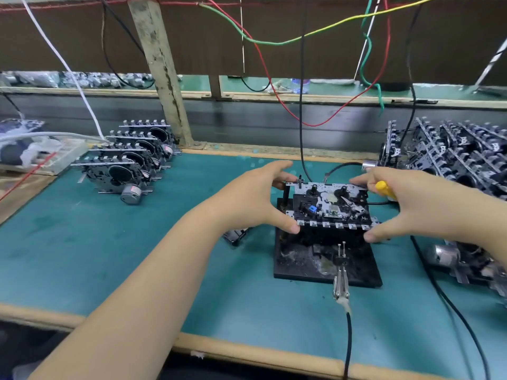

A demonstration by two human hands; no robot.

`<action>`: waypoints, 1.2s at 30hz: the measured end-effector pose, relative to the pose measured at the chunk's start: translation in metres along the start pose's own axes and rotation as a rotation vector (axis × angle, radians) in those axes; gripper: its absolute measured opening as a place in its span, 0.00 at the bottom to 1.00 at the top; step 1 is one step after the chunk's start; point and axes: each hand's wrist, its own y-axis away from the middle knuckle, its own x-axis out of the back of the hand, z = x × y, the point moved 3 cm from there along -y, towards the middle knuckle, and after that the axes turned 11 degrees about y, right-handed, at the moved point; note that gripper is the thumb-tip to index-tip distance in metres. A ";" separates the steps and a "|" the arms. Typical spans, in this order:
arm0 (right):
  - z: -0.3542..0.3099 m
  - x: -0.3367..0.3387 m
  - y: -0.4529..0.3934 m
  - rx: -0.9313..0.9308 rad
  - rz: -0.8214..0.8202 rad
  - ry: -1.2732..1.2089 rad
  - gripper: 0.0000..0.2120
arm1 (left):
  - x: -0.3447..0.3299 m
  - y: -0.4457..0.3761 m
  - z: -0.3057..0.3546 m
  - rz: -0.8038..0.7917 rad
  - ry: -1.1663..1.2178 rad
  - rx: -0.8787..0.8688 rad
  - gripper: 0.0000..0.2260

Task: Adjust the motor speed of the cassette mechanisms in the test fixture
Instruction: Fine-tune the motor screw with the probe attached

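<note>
1. Green bench mat (109, 242): black test fixture (323, 267) sat there, both hands pinching the cassette mechanism (329, 205) on it.
2. Left hand (255, 198) gripped its left end, right hand (411, 207) its right end, yellow screwdriver (384, 187) tucked in.
3. More mechanisms stacked far left (131, 157) and far right (452, 152); red wire (274, 86) dangled behind.

The tabletop (137, 242) is green-blue with a tan edge. The test stand (301, 267) is black. A yellow tool handle (384, 187) shows. Red wire (277, 97) and green-and-yellow wire (274, 42) hang above.

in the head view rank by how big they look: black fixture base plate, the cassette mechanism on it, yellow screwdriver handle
1. black fixture base plate
2. cassette mechanism, held by both hands, nearly as wide
3. yellow screwdriver handle, mostly hidden in the right hand
</note>
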 end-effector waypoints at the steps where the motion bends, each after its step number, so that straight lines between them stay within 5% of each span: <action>1: 0.000 0.000 -0.001 -0.007 -0.005 -0.003 0.31 | 0.000 0.001 0.000 -0.002 0.001 -0.002 0.53; 4: 0.001 -0.002 -0.004 -0.037 0.002 -0.008 0.34 | 0.000 0.011 -0.008 0.023 -0.127 0.026 0.55; 7: 0.004 -0.003 -0.004 -0.063 0.012 -0.024 0.37 | 0.005 0.029 -0.034 0.133 -0.476 0.313 0.52; 10: 0.002 -0.003 -0.001 -0.072 0.013 -0.057 0.37 | 0.021 0.045 -0.050 0.234 -0.348 0.418 0.37; 15: 0.001 -0.004 -0.001 -0.093 0.022 -0.062 0.37 | 0.047 0.049 -0.015 0.447 0.146 0.029 0.16; 19: 0.002 -0.003 0.000 -0.070 -0.016 -0.105 0.26 | 0.009 0.024 0.040 0.206 -0.026 -0.277 0.11; 23: 0.011 -0.002 0.006 -0.126 -0.116 -0.484 0.18 | -0.016 0.006 0.046 0.099 -0.220 -0.269 0.09; 30: -0.006 -0.033 -0.006 -0.431 0.386 -0.878 0.24 | -0.023 0.008 0.046 0.079 -0.330 -0.374 0.13; 36: -0.010 -0.041 -0.007 -0.457 0.421 -1.044 0.18 | -0.016 0.012 0.050 -0.006 -0.406 -0.366 0.25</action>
